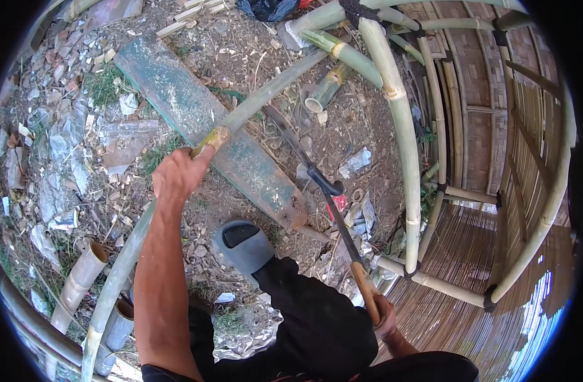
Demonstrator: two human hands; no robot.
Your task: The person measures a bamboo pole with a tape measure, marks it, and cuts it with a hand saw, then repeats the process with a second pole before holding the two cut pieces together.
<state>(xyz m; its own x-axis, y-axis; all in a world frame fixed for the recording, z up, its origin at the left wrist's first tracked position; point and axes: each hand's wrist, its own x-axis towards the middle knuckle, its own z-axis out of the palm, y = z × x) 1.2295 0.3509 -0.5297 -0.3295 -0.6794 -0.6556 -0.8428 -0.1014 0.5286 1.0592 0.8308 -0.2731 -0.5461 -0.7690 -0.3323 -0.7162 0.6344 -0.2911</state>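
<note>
Left hand [179,173] is gripping the bamboo pole [256,104], fingers wrapped round; pole is running through it, from lower left to upper right, crossing above the green plank [170,86]. Right hand [386,318] is clasping a wood-handled tool [363,286], well apart from the pole.

The bamboo pole [244,114] is pale green, yellow-brown at one node [219,135]; the plank [174,92] toward eleven o'clock, teal flecked white; the tool handle [365,291] at five, tan; the wall [476,130] toward two, checkered brown.
</note>
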